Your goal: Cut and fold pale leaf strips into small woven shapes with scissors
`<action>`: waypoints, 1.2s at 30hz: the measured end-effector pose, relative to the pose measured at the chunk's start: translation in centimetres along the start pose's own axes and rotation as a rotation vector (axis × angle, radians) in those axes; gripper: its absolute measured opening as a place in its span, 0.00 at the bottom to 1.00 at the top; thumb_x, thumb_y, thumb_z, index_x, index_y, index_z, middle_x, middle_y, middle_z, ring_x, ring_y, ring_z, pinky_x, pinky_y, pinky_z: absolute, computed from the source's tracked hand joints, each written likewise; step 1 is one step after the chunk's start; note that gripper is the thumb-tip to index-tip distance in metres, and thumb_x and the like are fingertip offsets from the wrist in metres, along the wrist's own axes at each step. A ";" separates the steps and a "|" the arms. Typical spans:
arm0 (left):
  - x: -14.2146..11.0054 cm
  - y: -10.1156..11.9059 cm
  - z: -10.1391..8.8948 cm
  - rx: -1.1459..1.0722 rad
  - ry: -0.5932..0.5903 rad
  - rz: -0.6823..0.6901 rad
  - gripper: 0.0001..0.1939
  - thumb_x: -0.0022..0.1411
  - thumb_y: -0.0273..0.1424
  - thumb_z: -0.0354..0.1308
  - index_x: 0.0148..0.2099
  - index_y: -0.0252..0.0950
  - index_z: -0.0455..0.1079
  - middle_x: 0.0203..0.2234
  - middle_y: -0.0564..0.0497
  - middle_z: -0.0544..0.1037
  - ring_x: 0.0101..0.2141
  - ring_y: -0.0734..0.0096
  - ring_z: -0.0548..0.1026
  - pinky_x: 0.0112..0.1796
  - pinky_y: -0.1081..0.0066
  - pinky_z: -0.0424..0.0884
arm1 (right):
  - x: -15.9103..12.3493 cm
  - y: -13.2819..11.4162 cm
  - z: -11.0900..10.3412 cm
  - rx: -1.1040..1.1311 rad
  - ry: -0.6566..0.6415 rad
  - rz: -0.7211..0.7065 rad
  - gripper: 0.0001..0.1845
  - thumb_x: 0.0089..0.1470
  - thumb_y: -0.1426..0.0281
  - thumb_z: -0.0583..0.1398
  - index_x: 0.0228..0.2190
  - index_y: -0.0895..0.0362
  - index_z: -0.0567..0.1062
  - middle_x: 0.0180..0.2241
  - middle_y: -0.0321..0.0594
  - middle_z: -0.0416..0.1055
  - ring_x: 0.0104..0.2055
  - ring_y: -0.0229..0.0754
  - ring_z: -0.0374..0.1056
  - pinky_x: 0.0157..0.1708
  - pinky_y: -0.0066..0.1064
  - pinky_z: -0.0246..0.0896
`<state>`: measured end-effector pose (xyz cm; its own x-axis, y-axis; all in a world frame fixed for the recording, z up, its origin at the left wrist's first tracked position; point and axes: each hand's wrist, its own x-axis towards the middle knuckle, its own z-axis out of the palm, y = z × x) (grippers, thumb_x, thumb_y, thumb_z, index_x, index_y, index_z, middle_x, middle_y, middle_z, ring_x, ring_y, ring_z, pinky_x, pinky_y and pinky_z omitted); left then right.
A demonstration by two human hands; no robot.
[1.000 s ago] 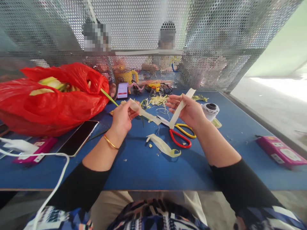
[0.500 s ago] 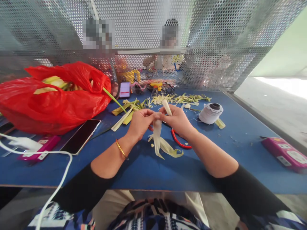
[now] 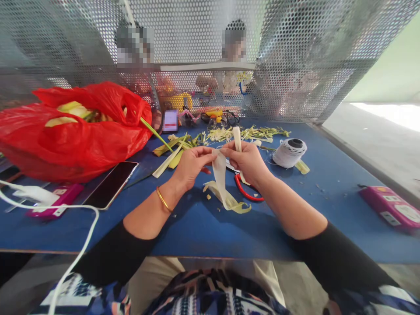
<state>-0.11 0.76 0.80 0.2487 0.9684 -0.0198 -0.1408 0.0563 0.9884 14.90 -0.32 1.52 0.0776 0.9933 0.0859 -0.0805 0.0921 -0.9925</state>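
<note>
Between my two hands hangs a thin, pale corn husk [image 3: 219,177], its top edge pinched by both sets of fingertips and its tip pointing down. My left hand [image 3: 191,165] is closed on the left corner of that edge. At the right corner, my right hand [image 3: 248,162] pinches the husk and also keeps a whitish folded husk strip [image 3: 236,136] upright in its grip. Below my right hand lie red-handled scissors [image 3: 246,192], partly hidden by it. Another yellowish husk [image 3: 234,205] lies on the blue table behind the hanging one.
A red plastic bag [image 3: 98,148] of husks fills the left, beside a dark phone [image 3: 111,186] and a white cable [image 3: 95,223]. Husk scraps [image 3: 226,133] lie farther back, near a white thread spool [image 3: 289,153]. A pink power strip [image 3: 390,205] lies right; perforated metal panels [image 3: 203,30] stand behind.
The hanging husk has turned to show a wider, flatter face. My hands have drawn slightly apart, and the folded strip in my right hand stands more upright and farther right.
</note>
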 end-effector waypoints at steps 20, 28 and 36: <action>0.0 -0.3 0.4 0.066 0.037 0.000 0.05 0.55 0.30 0.61 0.29 0.34 0.73 0.20 0.53 0.75 0.19 0.77 0.70 0.18 0.78 0.61 | 0.1 0.9 0.0 -0.085 -0.051 -0.111 0.16 0.37 0.64 0.69 0.19 0.56 0.68 0.13 0.26 0.59 0.15 0.27 0.50 0.16 0.26 0.41; 0.1 -0.6 0.2 0.110 -0.006 0.010 0.07 0.56 0.32 0.60 0.29 0.34 0.73 0.22 0.51 0.78 0.18 0.77 0.69 0.18 0.77 0.60 | 0.4 1.3 -0.1 -0.140 -0.097 -0.126 0.17 0.38 0.60 0.69 0.20 0.57 0.69 0.14 0.27 0.59 0.18 0.30 0.52 0.20 0.27 0.45; 0.2 -0.9 0.5 0.092 0.048 0.034 0.10 0.56 0.34 0.62 0.26 0.34 0.72 0.17 0.55 0.73 0.17 0.79 0.66 0.19 0.77 0.59 | -0.1 1.4 0.0 -0.471 -0.030 -0.446 0.09 0.47 0.70 0.62 0.20 0.56 0.68 0.21 0.32 0.65 0.27 0.36 0.59 0.30 0.30 0.54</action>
<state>0.51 0.78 -0.04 0.1987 0.9800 0.0092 -0.0597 0.0028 0.9982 14.79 -0.32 0.10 -0.0255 0.8688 0.4944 0.3979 0.4625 -0.7923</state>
